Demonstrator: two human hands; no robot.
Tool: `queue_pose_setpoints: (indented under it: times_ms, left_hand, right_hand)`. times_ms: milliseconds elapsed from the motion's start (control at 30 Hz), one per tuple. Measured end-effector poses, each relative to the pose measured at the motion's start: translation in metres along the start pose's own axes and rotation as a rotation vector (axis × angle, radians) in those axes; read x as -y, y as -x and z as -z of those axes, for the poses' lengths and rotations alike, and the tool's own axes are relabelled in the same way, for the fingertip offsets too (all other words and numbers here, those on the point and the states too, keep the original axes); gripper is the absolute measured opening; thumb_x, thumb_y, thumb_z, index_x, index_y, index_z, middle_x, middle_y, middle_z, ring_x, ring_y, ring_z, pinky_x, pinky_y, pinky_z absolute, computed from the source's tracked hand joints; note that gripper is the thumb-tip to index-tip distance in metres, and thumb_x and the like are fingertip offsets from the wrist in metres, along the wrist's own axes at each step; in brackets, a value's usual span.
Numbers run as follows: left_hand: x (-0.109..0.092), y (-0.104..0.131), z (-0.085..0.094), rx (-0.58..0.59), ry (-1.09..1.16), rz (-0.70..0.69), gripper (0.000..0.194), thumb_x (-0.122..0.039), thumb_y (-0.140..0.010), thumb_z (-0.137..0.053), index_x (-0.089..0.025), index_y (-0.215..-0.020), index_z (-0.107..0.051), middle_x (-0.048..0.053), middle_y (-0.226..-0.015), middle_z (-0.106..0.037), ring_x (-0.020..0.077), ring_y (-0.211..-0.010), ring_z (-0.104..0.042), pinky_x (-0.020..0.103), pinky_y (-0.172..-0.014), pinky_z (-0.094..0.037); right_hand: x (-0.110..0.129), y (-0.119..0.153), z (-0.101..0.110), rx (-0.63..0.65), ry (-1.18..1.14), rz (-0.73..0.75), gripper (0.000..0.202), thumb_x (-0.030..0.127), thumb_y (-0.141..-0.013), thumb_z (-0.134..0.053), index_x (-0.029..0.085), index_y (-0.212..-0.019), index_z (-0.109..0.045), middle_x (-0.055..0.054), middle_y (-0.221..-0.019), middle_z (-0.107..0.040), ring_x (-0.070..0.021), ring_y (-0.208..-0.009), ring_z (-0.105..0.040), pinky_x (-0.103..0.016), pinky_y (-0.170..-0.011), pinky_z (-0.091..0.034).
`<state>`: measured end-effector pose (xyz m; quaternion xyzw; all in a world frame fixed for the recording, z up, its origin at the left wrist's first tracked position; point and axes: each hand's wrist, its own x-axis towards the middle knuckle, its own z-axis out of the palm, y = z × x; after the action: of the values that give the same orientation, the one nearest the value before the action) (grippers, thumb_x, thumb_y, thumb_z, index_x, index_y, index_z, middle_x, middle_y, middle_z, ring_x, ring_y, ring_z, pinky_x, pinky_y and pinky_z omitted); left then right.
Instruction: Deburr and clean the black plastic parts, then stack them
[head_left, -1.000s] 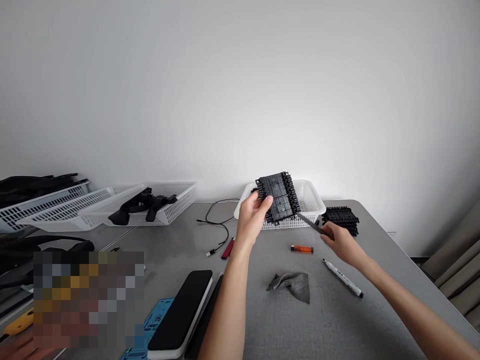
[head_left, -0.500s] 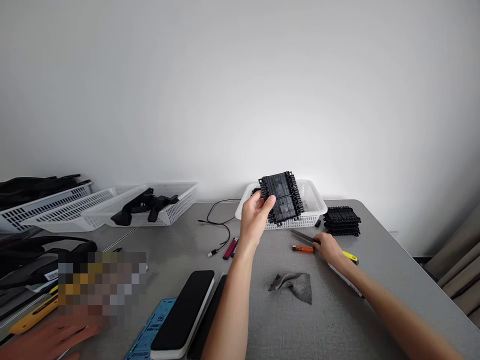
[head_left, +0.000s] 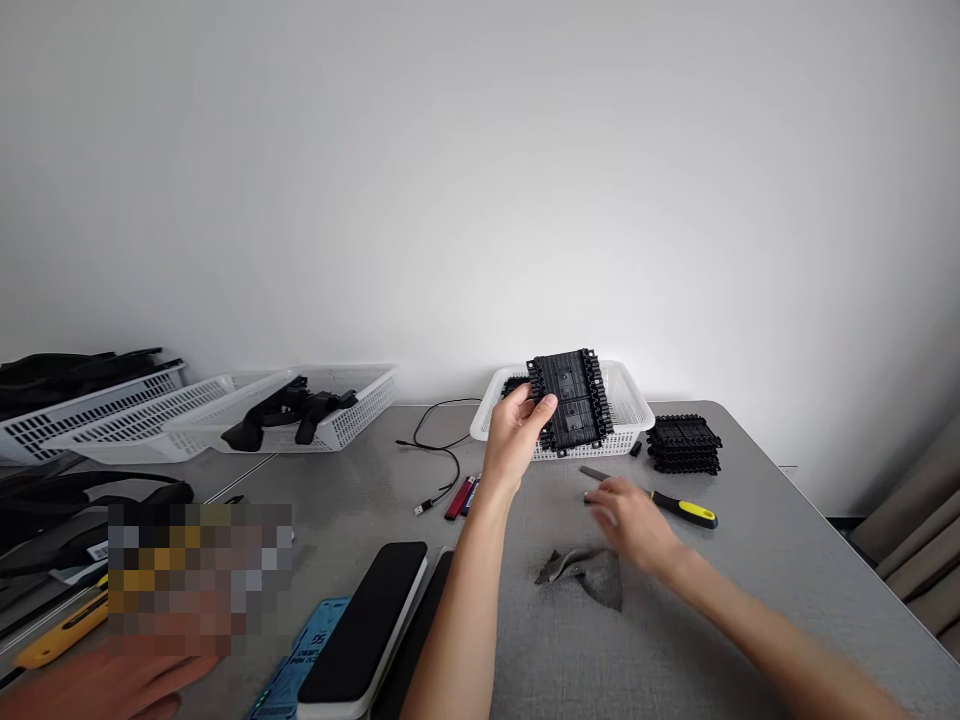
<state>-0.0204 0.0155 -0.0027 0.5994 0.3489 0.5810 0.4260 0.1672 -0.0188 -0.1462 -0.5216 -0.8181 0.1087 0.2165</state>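
My left hand (head_left: pixel 517 430) is closed on the lower left edge of a black plastic panel (head_left: pixel 571 385) with toothed sides. It holds the panel raised and slightly tilted in front of a white basket (head_left: pixel 634 400). My right hand (head_left: pixel 634 520) is low over the table, its fingers smeared by motion. Beneath those fingers the small end of a lighter (head_left: pixel 587 497) shows; the rest is hidden. Behind this hand lies a file with a black and yellow handle (head_left: pixel 686 509), its blade partly covered. A crumpled grey cloth (head_left: pixel 592 575) lies close to my right fingers.
Similar black panels (head_left: pixel 684 443) are stacked at the right. A cable (head_left: pixel 442 450), a red lighter (head_left: pixel 459 498) and a phone (head_left: pixel 367 620) lie left of centre. Another person's hand (head_left: pixel 127 670) rests at the lower left, beside a yellow cutter (head_left: pixel 64 632).
My right hand has left the file's handle area and moved left and nearer, over the orange lighter. The panel in my left hand has shifted slightly right and down.
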Motion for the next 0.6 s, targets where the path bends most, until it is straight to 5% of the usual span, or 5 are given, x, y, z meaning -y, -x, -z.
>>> queue_pose_setpoints:
  times_ms: [133, 300, 400, 533, 600]
  left_hand:
    - [0.002, -0.001, 0.001, -0.023, -0.052, 0.005, 0.041, -0.053, -0.077, -0.074, -0.017, -0.095, -0.069, 0.001, -0.073, -0.065, 0.0153, -0.066, -0.054, 0.024, -0.058, -0.037]
    - [0.0, 0.0, 0.005, 0.006, -0.021, 0.001, 0.041, -0.052, -0.078, -0.073, -0.017, -0.101, -0.069, 0.004, -0.082, -0.07, 0.019, -0.077, -0.06, 0.026, -0.065, -0.041]
    - [-0.002, 0.0, 0.006, -0.009, 0.005, 0.015, 0.043, -0.051, -0.076, -0.075, -0.017, -0.103, -0.069, 0.006, -0.089, -0.073, 0.0222, -0.086, -0.064, 0.027, -0.071, -0.044]
    - [-0.001, -0.001, 0.006, -0.004, 0.032, 0.017, 0.041, -0.05, -0.076, -0.075, -0.017, -0.1, -0.069, 0.007, -0.095, -0.074, 0.0227, -0.09, -0.065, 0.03, -0.079, -0.047]
    - [0.001, -0.002, 0.004, -0.007, 0.031, -0.002, 0.039, -0.05, -0.078, -0.074, -0.017, -0.099, -0.069, 0.007, -0.097, -0.074, 0.0231, -0.094, -0.065, 0.03, -0.083, -0.047]
  right_hand:
    - [0.042, 0.01, -0.021, 0.237, -0.028, 0.228, 0.041, 0.038, -0.091, -0.064, 0.029, -0.131, -0.064, -0.01, -0.128, -0.061, -0.0291, -0.117, -0.057, -0.038, -0.097, -0.046]
    - [0.037, 0.006, -0.045, 0.257, 0.036, 0.177, 0.028, 0.014, -0.094, -0.052, 0.023, -0.11, -0.074, -0.01, -0.107, -0.069, -0.0253, -0.1, -0.064, -0.034, -0.085, -0.049]
    - [0.022, -0.004, -0.021, 0.092, -0.215, 0.162, 0.03, 0.012, -0.094, -0.05, 0.022, -0.11, -0.073, -0.007, -0.101, -0.071, -0.0215, -0.093, -0.066, -0.031, -0.083, -0.049]
    - [0.015, -0.023, 0.047, -0.394, -0.575, -0.091, 0.023, 0.034, -0.092, -0.06, 0.019, -0.104, -0.071, -0.007, -0.09, -0.072, -0.0212, -0.079, -0.065, -0.033, -0.072, -0.05]
    - [0.019, -0.032, 0.079, -0.527, -0.771, -0.113, 0.032, 0.044, -0.089, -0.062, 0.019, -0.109, -0.07, -0.006, -0.087, -0.071, -0.0197, -0.073, -0.063, -0.03, -0.061, -0.049]
